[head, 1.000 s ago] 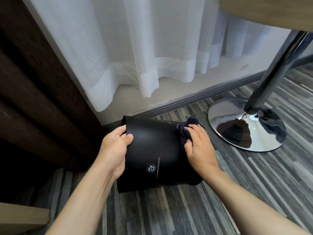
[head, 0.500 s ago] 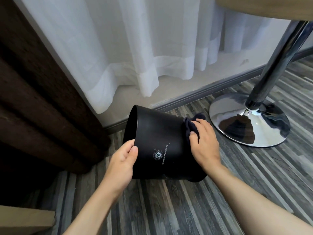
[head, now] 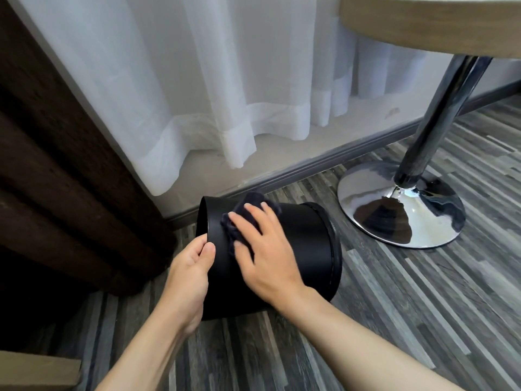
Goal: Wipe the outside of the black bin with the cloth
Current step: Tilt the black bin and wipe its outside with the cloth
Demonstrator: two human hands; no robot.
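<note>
The black bin [head: 307, 244] lies tipped on its side on the floor, its open rim to the left and its base to the right. My left hand [head: 189, 273] grips the rim at the lower left, thumb on the outside. My right hand [head: 263, 251] lies flat on the upper side wall, fingers spread, pressing a dark blue cloth [head: 248, 206] against the bin. Most of the cloth is hidden under my fingers; a bunched part shows beyond the fingertips near the rim.
A chrome table base [head: 400, 213] and its slanted pole [head: 434, 119] stand just right of the bin, under a round wooden tabletop [head: 428, 21]. White sheer curtains [head: 214, 80] hang behind, a dark brown curtain [head: 56, 165] to the left. Grey plank floor [head: 408, 320] extends in front.
The bin has been turned, so its logo is out of sight and its base now faces right. My right hand slid the cloth left toward the rim. My left hand shifted to the rim.
</note>
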